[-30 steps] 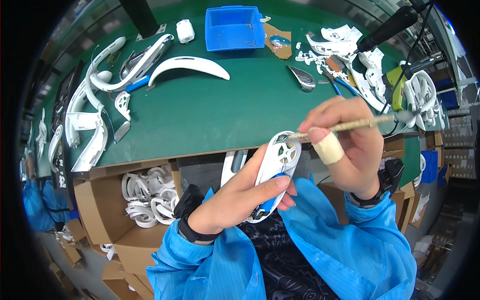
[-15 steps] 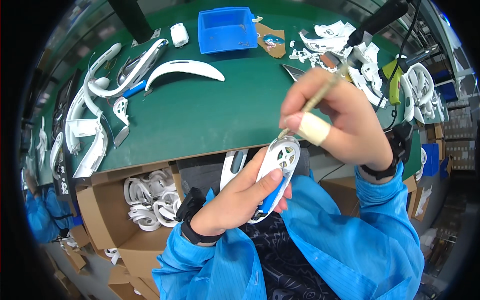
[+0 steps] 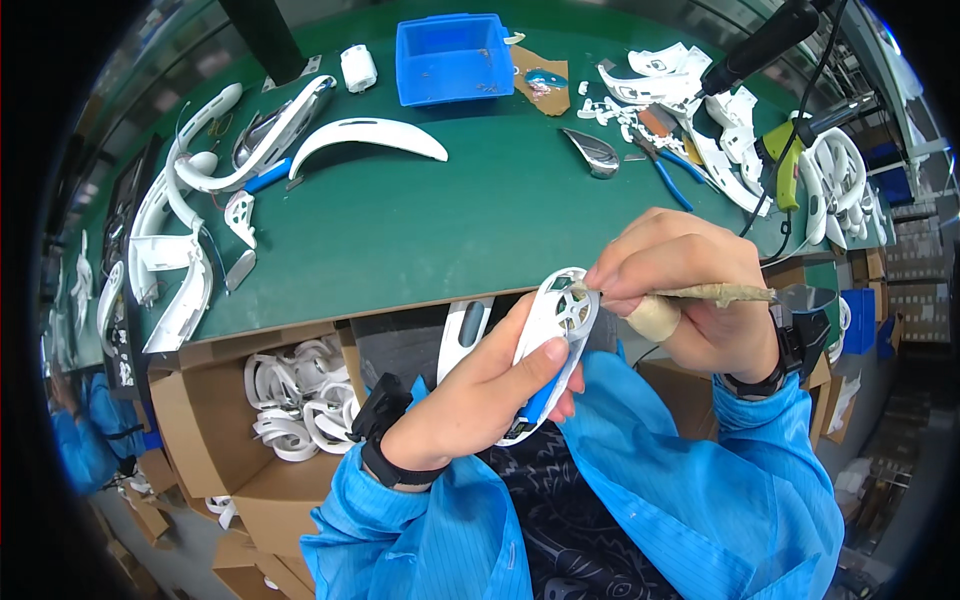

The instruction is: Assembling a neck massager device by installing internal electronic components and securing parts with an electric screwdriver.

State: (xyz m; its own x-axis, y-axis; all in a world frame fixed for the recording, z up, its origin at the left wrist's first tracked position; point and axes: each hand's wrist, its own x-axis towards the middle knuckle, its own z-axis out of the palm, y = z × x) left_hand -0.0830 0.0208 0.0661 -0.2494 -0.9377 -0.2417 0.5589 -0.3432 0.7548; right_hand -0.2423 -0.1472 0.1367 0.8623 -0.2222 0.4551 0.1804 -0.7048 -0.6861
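Note:
My left hand [image 3: 495,385] is closed round a long white plastic casing [image 3: 562,300] and holds it upright and slightly tilted in front of my body. The casing has a round, spoked opening near its top, and a blue battery-like block [image 3: 543,402] sits lower down in it. At the casing's top edge, the fingertips of my right hand [image 3: 690,275] are pinched together. A thin tool wrapped in tan tape [image 3: 725,292] lies across that hand, its rear end pointing right. Its tip is mostly hidden by the fingers. Pale tape [image 3: 655,318] wraps one right finger.
A blue bin [image 3: 455,60] stands at the back of the green table [image 3: 400,230]. White curved parts [image 3: 185,270] lie left. A silver cover [image 3: 592,155], blue-handled pliers [image 3: 670,180] and a green power tool [image 3: 788,170] lie right. Below, a cardboard box [image 3: 210,420] holds white parts.
My right hand has moved down and turned, so the tool swings from steep to nearly level. The silver cover and pliers now show more fully. My left hand stays on the casing.

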